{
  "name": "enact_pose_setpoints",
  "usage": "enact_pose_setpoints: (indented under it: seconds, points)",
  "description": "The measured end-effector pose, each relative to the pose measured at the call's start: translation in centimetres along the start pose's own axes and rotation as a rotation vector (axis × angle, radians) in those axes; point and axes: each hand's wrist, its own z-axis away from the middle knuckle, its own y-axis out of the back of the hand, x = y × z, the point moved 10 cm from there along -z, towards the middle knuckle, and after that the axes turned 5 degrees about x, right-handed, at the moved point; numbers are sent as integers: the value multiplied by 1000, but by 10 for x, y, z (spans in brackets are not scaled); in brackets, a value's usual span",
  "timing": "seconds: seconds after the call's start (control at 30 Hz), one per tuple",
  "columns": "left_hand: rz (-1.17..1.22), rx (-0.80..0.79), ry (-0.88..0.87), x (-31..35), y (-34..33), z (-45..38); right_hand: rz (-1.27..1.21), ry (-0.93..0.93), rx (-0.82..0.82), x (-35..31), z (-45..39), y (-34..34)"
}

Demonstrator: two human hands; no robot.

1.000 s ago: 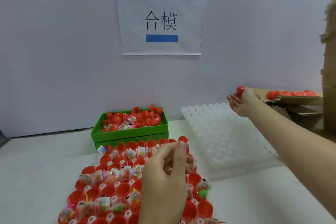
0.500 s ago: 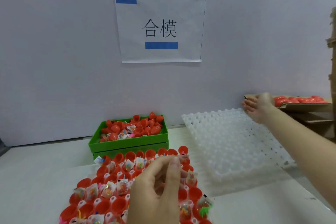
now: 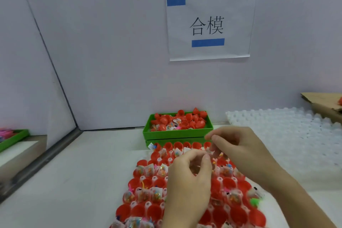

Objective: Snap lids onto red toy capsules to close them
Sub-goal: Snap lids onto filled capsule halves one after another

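Both hands over tray of open red capsule halves (image 3: 229, 183): left hand (image 3: 187, 179) fingers curled, right hand (image 3: 238, 150) fingers curled just beyond; held contents hidden, likely mating a lid.

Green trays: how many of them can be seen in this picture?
2. One green tray stands by the back wall, filled with red capsule halves. Another green tray sits at the far left, partly cut off.

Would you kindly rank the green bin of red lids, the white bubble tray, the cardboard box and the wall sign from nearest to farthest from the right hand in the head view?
From the right hand:
1. Green bin of red lids, just behind and left of it.
2. White bubble tray, to its right.
3. Cardboard box, far right, behind the tray.
4. Wall sign, high on the back wall.
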Motion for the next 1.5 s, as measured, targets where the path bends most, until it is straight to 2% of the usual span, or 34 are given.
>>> enact_pose_setpoints:
  seconds: [0.23,0.43,0.53,0.67,0.83,1.03,1.5]
  points:
    - [-64,60,9,-6,20,-4,-1,65,122,12,23,1]
    - [-162,138,21,-8,36,-6,30,57,140,19,24,1]
    - [-286,258,48,-6,67,-15,24,29,147,22,23,4]
    - [-581,369,139,-14,116,-52,38,27,159,22,23,9]
    - [-892,173,291,-57,114,-104,44,16,152,23,23,7]
    - [-1101,-37,382,-114,91,-121,40,7,151,24,23,7]
    - [-1052,-125,392,-121,78,-126,42,-28,143,32,22,8]
